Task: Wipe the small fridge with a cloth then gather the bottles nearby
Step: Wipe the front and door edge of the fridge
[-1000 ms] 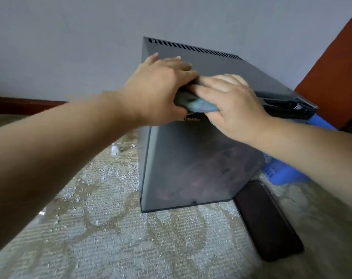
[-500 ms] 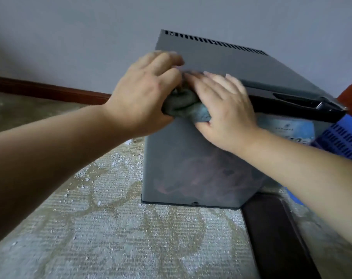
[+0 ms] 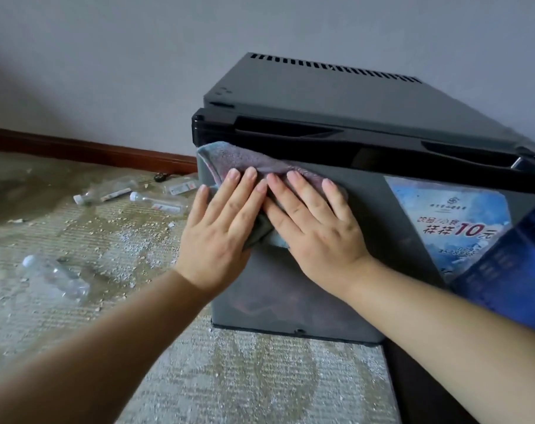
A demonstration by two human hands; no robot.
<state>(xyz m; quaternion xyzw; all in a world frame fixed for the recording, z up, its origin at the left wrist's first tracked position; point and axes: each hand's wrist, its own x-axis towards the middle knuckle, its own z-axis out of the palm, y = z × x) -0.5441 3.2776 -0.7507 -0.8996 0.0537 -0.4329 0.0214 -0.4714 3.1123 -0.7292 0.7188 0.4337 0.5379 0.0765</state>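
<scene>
Cloth (image 3: pixel 245 162): grey, bunched, and pressed flat against the front of the fridge (image 3: pixel 367 191), at the upper left corner just below the black top band.

Left grip (image 3: pixel 220 228): fingers straight and together, palm flat on the left part of the cloth. It clamps nothing.

Right grip (image 3: pixel 318 231): fingers straight and slightly spread, palm flat on the right part of the cloth. It touches the left grip at the forefingers.

The fridge stands on the carpet (image 3: pixel 229 377), close to the wall. A blue sticker (image 3: pixel 453 218) is on its front, right of the grips. A blue basket (image 3: pixel 511 270) overlaps the right edge of the sticker.

Three bottles (image 3: pixel 159 203) lie on the carpet left of the fridge, near the skirting (image 3: pixel 85 149). A fourth bottle (image 3: pixel 56 276) lies nearer the camera. Pale crumbs (image 3: pixel 128 240) are scattered between them. A dark flat item (image 3: pixel 428 393), possibly a board, lies at the lower right.
</scene>
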